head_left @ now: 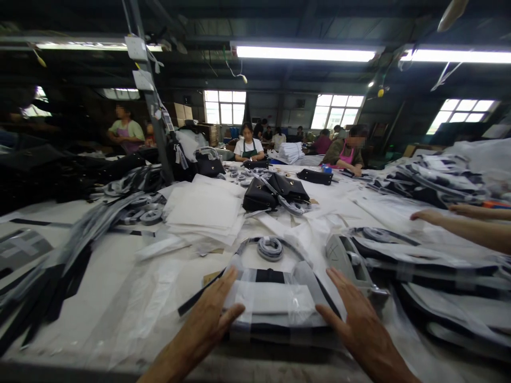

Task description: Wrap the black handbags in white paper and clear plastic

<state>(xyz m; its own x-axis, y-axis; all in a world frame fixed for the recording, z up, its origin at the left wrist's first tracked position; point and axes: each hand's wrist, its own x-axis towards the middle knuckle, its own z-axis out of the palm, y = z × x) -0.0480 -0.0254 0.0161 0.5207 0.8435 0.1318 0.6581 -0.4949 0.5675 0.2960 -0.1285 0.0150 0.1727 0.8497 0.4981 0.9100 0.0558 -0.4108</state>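
Observation:
A dark handbag wrapped in clear plastic and white paper (275, 306) lies flat at the near edge of the white table (120, 255). My left hand (209, 316) rests against its left side, fingers stretched out along the wrapping. My right hand (353, 319) lies flat on its right side, fingers spread. Neither hand grips anything. A coiled grey strap (270, 248) sits just beyond the bag, inside its handle loop.
A stack of white paper sheets (203, 210) and unwrapped black handbags (273, 192) lie mid-table. Wrapped bags (423, 266) pile up at right, where another person's forearms (467, 229) reach in. Strap coils (146, 213) lie left. Several workers sit at the far end.

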